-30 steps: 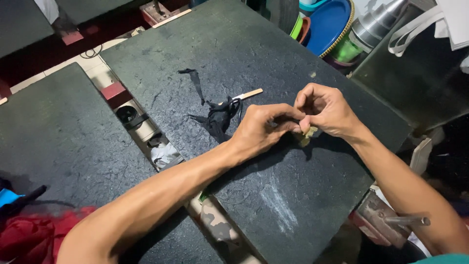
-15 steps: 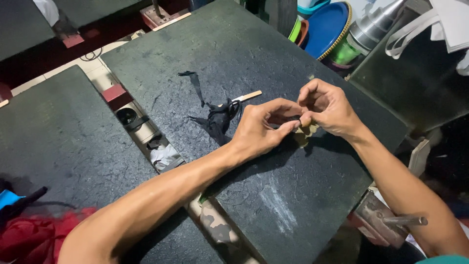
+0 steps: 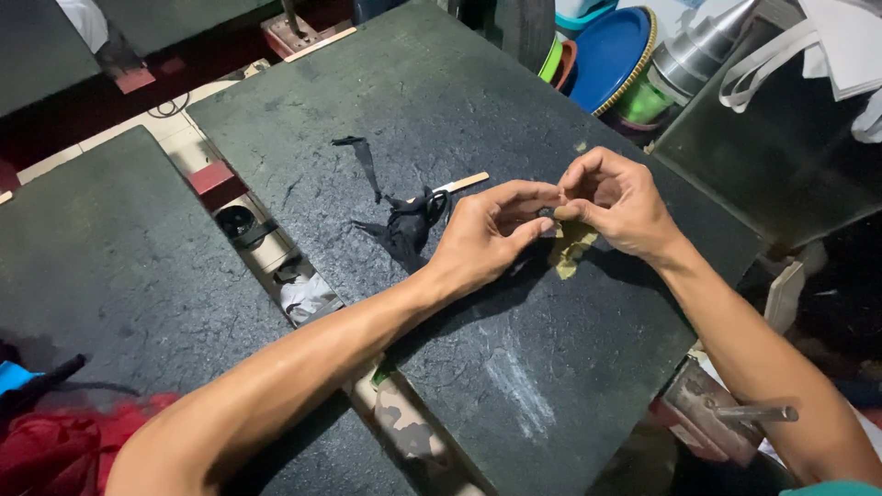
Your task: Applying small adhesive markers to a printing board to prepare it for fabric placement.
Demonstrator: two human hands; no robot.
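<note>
Over the middle of a dark, rough work board, my left hand and my right hand meet fingertip to fingertip. Both pinch a small olive-yellow scrap of cloth, which hangs just below the fingers and touches the board. Left of my left hand lies a tangle of black fabric strips, with a flat wooden stick lying across its top.
A second dark board lies to the left, across a gap holding small parts. Red cloth sits at the lower left. Stacked coloured plastic dishes and a metal cone stand at the upper right.
My left fingers have opened out from a tight pinch, and more of the olive scrap now shows, hanging lower below my hands.
</note>
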